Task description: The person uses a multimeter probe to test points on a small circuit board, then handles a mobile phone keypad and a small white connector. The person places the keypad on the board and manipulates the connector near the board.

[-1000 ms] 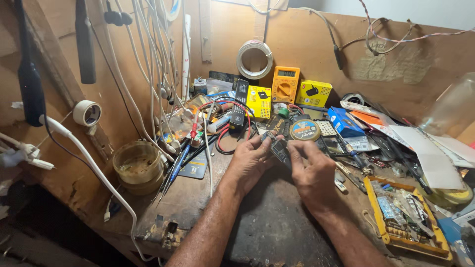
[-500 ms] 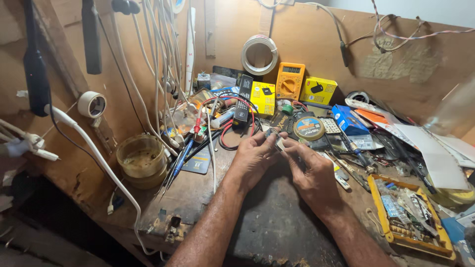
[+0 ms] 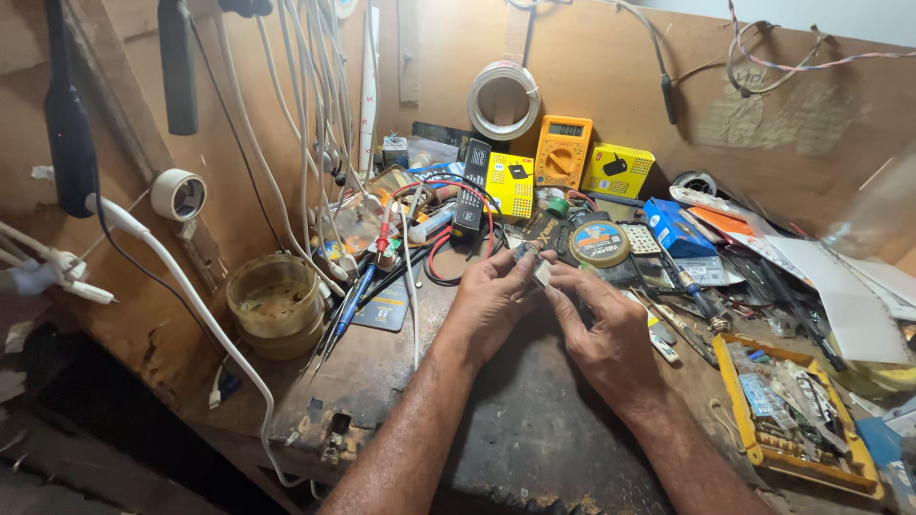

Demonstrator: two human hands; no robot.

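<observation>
Head view: left hand [image 3: 491,298] and right hand [image 3: 611,334] pinch small pale part [image 3: 542,274]; yellow boxes [image 3: 618,172] at 12 o'clock.

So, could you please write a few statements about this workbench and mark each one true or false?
1. Both hands, left hand and right hand, meet over one small part. True.
2. The orange multimeter lies flat in the yellow tray. False: it stands against the back wall, far from the tray.
3. A coil of white wire hangs on the wall above the multimeter. True.
4. The round tub sits right of the hands. False: it is to their left.
5. The blue box rests in the left hand. False: it lies on the bench.
</observation>
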